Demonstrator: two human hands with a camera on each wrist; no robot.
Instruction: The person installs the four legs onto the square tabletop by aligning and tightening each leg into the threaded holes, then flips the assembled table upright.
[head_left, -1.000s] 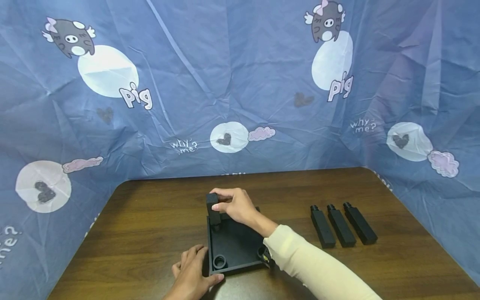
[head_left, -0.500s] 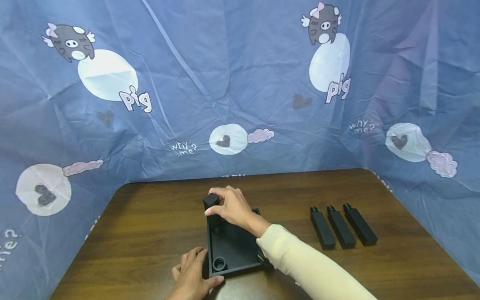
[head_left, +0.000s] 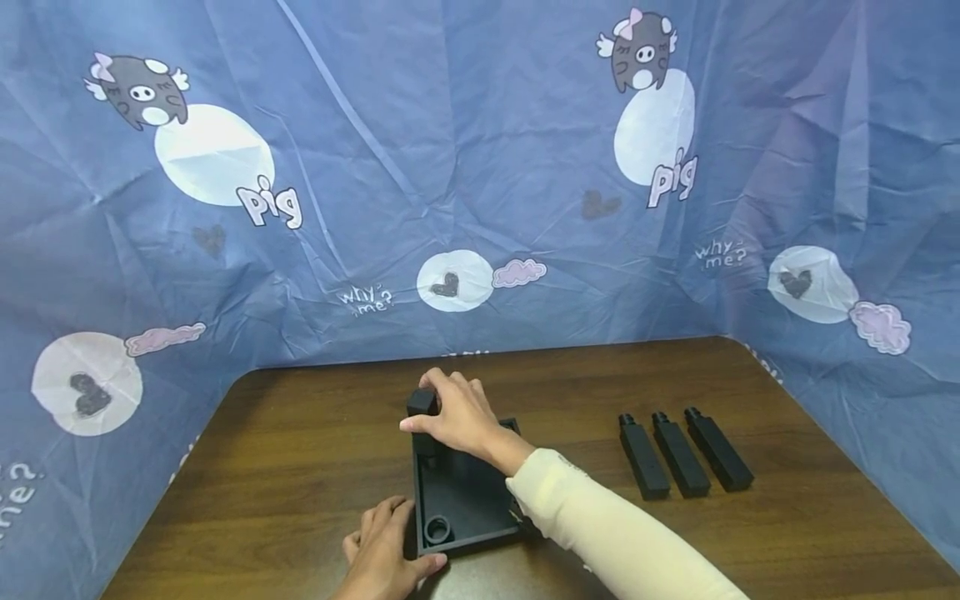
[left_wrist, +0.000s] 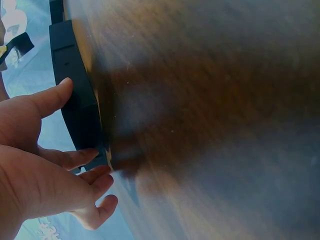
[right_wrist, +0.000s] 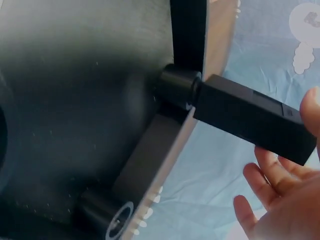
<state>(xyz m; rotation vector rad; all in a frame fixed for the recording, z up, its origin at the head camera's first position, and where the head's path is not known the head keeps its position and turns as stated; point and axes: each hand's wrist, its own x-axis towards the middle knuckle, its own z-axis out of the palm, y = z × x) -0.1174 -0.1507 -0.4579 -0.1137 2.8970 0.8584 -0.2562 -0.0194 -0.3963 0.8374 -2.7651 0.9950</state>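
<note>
A black square-section leg (head_left: 422,403) stands at the far left corner of a shallow black tray-like panel (head_left: 468,493). My right hand (head_left: 459,414) grips the leg's upper end between thumb and fingers. In the right wrist view, the narrow end of the leg meets a round corner socket (right_wrist: 179,86). At the panel's near left corner my left hand (head_left: 384,546) holds the frame, thumb on the front edge and fingers along the left side. The left wrist view shows its thumb against the panel's outer wall (left_wrist: 75,70).
To the right, three more black legs (head_left: 643,460) with threaded ends lie side by side on the brown wooden table (head_left: 285,458). Another round socket (head_left: 437,530) sits in the panel's near left corner. A blue printed cloth (head_left: 457,167) hangs behind the table.
My right hand has turned, its thumb swinging left and towards me round the leg. The leg has rotated and straightened from a slight tilt. My left hand stays at the panel's corner.
</note>
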